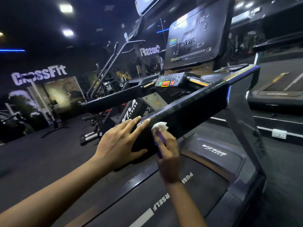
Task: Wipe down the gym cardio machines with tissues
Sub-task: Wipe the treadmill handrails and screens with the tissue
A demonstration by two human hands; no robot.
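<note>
**On the right handrail: tissue against its side**

At the near end of the handrail [188, 110], my right hand [167, 145] has its grip closed on a crumpled white tissue [159, 126], pressed against the rail's dark side face. Something purple sits in the same grip; I cannot tell what. My left hand [119, 141] lies open and flat, fingertips on the rail's top edge, holding nothing. I judge long, firm strokes towards the console [170, 80] would serve best, refolding the tissue once soiled.

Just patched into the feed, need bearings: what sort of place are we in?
A gym, almost certainly: a treadmill with a console screen, CrossFit lettering on the wall, and a right hand pressing a tissue to its handrail.
</note>
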